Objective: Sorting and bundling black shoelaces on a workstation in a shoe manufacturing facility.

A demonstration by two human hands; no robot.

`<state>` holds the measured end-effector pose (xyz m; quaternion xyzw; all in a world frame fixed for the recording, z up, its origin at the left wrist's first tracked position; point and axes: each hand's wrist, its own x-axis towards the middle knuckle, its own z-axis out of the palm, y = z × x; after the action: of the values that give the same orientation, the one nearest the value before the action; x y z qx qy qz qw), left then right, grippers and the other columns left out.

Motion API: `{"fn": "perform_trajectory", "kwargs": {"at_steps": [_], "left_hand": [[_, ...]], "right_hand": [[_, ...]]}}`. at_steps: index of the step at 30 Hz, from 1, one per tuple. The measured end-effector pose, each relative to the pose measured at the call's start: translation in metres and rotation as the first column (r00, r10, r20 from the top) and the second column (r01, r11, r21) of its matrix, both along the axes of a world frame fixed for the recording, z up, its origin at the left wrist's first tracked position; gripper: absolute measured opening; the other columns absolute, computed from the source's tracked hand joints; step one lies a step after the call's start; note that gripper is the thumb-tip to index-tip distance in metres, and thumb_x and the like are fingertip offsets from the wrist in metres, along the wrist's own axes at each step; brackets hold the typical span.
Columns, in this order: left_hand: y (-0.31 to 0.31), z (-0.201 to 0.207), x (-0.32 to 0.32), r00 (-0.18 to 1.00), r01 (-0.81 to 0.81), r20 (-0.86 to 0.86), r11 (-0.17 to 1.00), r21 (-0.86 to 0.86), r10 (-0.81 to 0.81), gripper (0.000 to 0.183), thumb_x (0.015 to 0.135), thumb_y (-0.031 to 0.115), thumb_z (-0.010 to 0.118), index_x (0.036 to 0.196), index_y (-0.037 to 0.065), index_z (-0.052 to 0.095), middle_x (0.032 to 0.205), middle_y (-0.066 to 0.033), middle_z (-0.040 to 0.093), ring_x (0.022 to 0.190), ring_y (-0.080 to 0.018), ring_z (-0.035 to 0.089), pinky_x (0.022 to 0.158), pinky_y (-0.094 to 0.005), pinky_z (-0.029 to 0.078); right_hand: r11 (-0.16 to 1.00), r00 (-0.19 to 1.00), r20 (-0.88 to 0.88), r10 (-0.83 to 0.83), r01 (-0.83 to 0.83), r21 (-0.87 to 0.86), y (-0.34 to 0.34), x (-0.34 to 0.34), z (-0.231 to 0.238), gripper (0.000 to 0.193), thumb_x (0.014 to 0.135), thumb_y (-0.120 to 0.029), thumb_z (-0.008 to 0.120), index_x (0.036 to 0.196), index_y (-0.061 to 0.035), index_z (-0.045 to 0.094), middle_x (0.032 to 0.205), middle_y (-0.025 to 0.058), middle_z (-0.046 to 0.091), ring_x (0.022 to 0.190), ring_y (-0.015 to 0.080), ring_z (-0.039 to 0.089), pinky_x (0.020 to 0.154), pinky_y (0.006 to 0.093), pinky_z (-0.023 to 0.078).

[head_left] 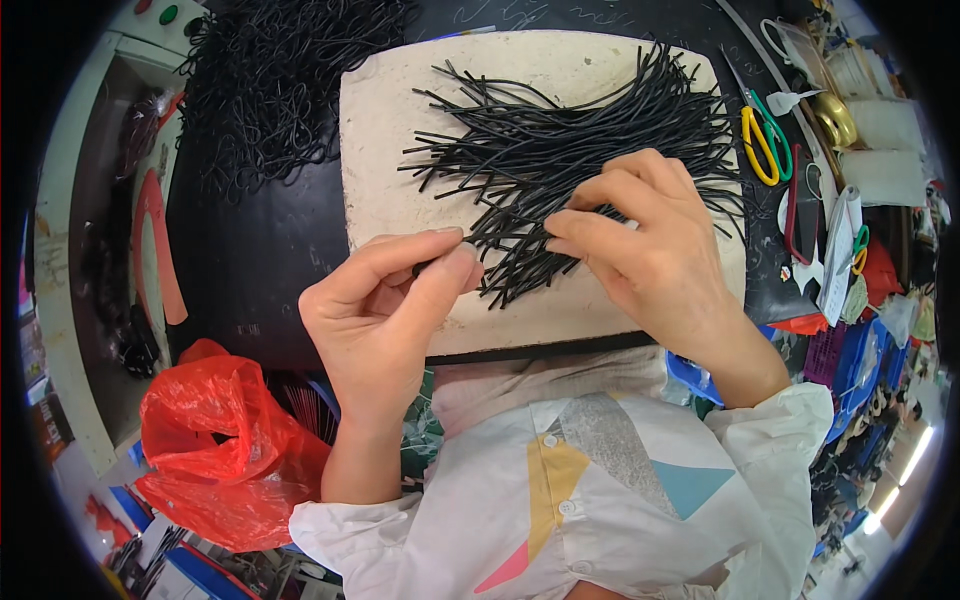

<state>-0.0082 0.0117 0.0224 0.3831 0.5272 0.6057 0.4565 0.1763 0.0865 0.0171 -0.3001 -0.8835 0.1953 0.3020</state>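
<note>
A loose bundle of thin black cords [560, 135] lies across a pale board [390, 110], most of the ends pointing left and right. Over the board's lower left, my left hand [385, 290] pinches a black cord between thumb and forefinger, right at the bundle's edge. My right hand [650, 220] hovers over the lower right of the bundle, its fingers curled and the tips pressed together. A small white bit shows among those fingers, but what they hold is hidden.
A tangled heap of black cord [280, 90] sits at the far left of the black table. Scissors with yellow and green handles [762, 145], a dark red-handled tool [800, 210] and a gold-coloured object [835, 120] lie right. A red plastic bag [225, 450] stands lower left.
</note>
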Motion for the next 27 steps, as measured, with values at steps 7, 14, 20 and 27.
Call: {"fn": "perform_trajectory", "kwargs": {"at_steps": [7,14,20,27], "left_hand": [[-0.001,-0.016,0.011,0.975,0.036,0.219,0.998,-0.050,-0.024,0.018,0.073,-0.007,0.061,0.091,-0.008,0.060,0.083,-0.0137,0.062,0.074,-0.0159,0.061,0.068,-0.0238,0.050],[-0.004,-0.023,0.014,0.994,0.069,0.089,0.998,-0.004,-0.068,0.022,0.072,-0.004,0.064,0.094,-0.005,0.061,0.083,-0.0103,0.061,0.071,-0.0118,0.058,0.062,-0.0199,0.045],[0.001,-0.013,0.012,0.973,0.229,0.044,0.924,-0.306,-0.227,0.012,0.072,-0.003,0.063,0.084,-0.005,0.063,0.077,-0.0084,0.061,0.066,-0.0111,0.057,0.060,-0.0201,0.045],[-0.010,-0.024,0.018,0.899,0.395,-0.099,0.888,-0.236,-0.427,0.009,0.070,0.000,0.065,0.077,-0.004,0.063,0.072,-0.0066,0.062,0.062,-0.0062,0.054,0.053,-0.0199,0.043]], "right_hand": [[0.309,0.818,-0.464,-0.340,-0.368,-0.877,-0.010,-0.010,0.006,0.007,0.075,-0.003,0.064,0.078,0.0006,0.058,0.071,0.0041,0.061,0.063,0.0075,0.057,0.057,0.0194,0.046],[0.352,0.737,-0.500,-0.454,-0.367,-0.861,-0.019,-0.022,-0.005,0.013,0.073,-0.002,0.065,0.084,-0.0010,0.056,0.074,0.0050,0.061,0.066,0.0102,0.060,0.060,0.0205,0.048],[0.910,0.927,-0.335,-0.170,0.017,-0.414,-0.006,-0.018,-0.002,0.035,0.062,-0.011,0.072,0.092,-0.0022,0.058,0.081,0.0055,0.061,0.077,0.0163,0.057,0.066,0.0296,0.045],[0.915,0.951,-0.217,0.222,-0.280,-0.291,-0.002,-0.042,0.016,0.033,0.065,-0.002,0.065,0.097,-0.0020,0.060,0.072,0.0071,0.057,0.064,0.0205,0.054,0.057,0.0296,0.043]]}}
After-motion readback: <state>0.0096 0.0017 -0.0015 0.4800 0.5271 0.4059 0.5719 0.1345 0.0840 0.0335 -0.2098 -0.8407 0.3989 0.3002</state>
